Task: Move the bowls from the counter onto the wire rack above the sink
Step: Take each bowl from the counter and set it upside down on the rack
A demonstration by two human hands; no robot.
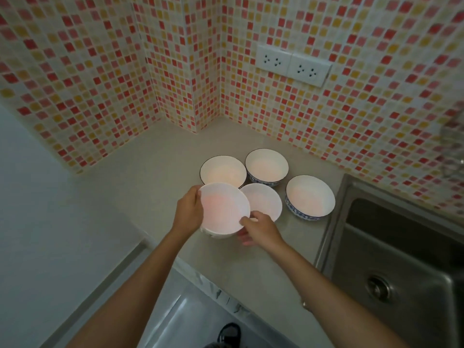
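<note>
Several white bowls are grouped on the beige counter (140, 187). The nearest bowl (222, 212) is gripped by both hands: my left hand (188, 212) on its left rim, my right hand (258, 231) on its lower right rim. It looks slightly raised and tilted. Behind it sit a plain white bowl (263, 199), a dark-rimmed bowl (222, 170), and two bowls with blue patterned outsides, one at the back (266, 167) and one nearest the sink (310, 195). The wire rack is barely visible as a blurred metal shape (452, 144) at the right edge.
A steel sink (391, 249) with a drain lies to the right of the bowls. Mosaic-tiled walls form a corner behind the counter, with a double power socket (292, 65) on the right wall. The counter's front edge runs diagonally below my arms.
</note>
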